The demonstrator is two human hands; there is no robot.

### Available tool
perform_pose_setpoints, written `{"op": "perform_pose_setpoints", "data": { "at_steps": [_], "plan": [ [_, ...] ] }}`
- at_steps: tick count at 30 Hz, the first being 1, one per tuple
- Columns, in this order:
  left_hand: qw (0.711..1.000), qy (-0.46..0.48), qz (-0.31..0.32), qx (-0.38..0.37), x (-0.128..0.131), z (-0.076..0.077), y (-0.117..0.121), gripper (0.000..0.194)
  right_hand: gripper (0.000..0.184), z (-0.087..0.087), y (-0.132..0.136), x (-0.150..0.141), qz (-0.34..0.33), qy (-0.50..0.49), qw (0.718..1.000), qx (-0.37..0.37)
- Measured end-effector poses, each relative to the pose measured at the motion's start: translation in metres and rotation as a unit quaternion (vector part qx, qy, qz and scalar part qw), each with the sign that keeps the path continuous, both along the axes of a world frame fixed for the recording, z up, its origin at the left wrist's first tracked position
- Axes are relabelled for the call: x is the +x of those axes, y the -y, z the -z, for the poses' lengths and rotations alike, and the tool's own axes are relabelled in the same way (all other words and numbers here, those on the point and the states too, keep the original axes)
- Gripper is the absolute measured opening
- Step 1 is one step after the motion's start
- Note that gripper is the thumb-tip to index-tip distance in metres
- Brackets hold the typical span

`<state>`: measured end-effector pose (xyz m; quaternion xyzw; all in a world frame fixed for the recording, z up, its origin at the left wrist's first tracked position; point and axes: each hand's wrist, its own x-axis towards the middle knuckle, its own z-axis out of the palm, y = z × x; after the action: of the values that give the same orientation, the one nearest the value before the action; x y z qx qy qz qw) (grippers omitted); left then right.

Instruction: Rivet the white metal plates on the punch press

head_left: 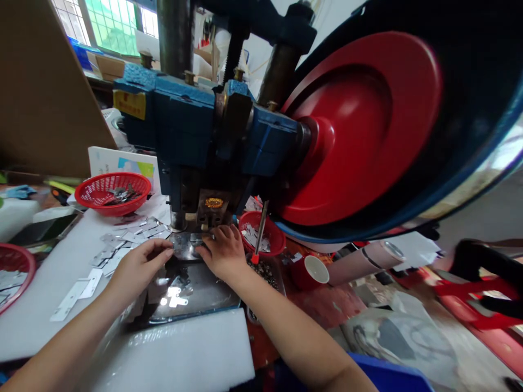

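A blue punch press point(204, 120) with a big red flywheel point(363, 130) stands before me. My right hand point(223, 250) lies on the shiny press bed point(192, 288) just under the tool, its fingers curled on a small metal plate point(196, 238). My left hand point(141, 267) rests at the bed's left edge, its fingers pinched together on a thin metal piece that I can barely make out. Several flat metal plates point(122, 242) lie scattered on the white surface to the left of my hands.
A red basket point(112, 191) with metal pieces sits at the back left. Another red basket point(14, 272) is at the far left edge. A small red bowl point(261, 234) stands right of the press. White foam point(183, 354) lies near me. A red cup point(312, 269) lies on its side.
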<state>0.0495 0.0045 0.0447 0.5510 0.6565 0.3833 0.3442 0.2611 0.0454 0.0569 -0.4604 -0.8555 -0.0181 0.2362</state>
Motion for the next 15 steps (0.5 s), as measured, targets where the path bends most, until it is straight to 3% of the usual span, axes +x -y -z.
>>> {"op": "perform_pose_setpoints", "data": {
  "at_steps": [5, 10, 15],
  "plan": [
    [0.999, -0.007, 0.009, 0.031, 0.017, -0.011, -0.024, 0.038, 0.024, 0.009, -0.002, 0.000, -0.019, -0.058, 0.998, -0.023],
    [0.997, -0.054, 0.014, 0.051, 0.040, -0.005, -0.044, 0.031, 0.028, 0.022, -0.003, 0.008, -0.015, -0.171, 0.985, -0.029],
    [0.993, -0.098, 0.017, 0.066, 0.051, 0.000, -0.050, 0.030, 0.018, 0.023, -0.001, 0.010, -0.006, -0.156, 0.987, -0.039]
  ]
}}
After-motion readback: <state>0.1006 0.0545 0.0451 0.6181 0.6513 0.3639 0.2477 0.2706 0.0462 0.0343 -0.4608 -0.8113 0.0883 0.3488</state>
